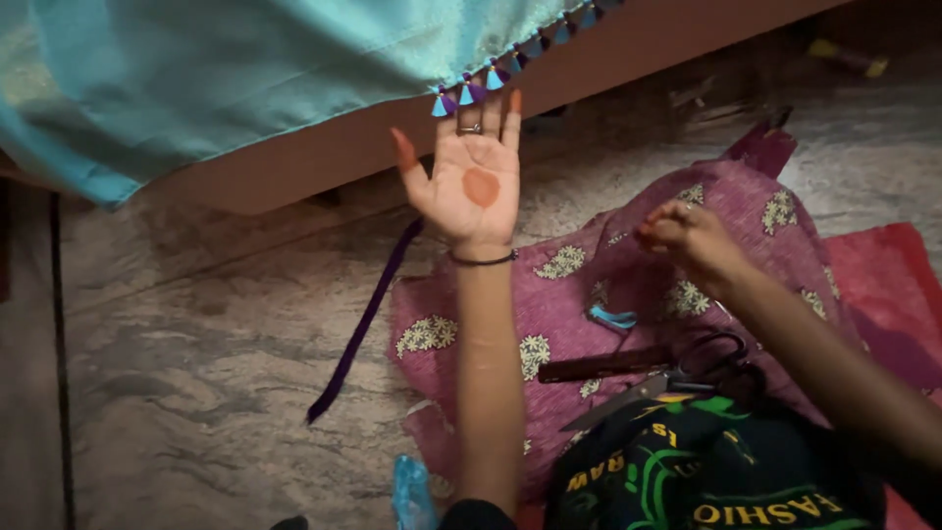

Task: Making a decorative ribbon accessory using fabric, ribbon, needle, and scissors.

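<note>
Turquoise cloth (226, 69) edged with small tassels (471, 93): left hand (469, 182) open, palm up, fingertips touching tassels. Right hand (687, 236) pinched shut, contents unclear, above magenta floral fabric (559, 294); scissors (677, 373) just below it.

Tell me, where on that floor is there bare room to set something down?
The stone floor lies bare left of the purple ribbon, below the turquoise cloth. Another bare strip runs above the magenta flowered fabric. It is crowded on that fabric: scissors, both hands, left hand and right hand.
</note>
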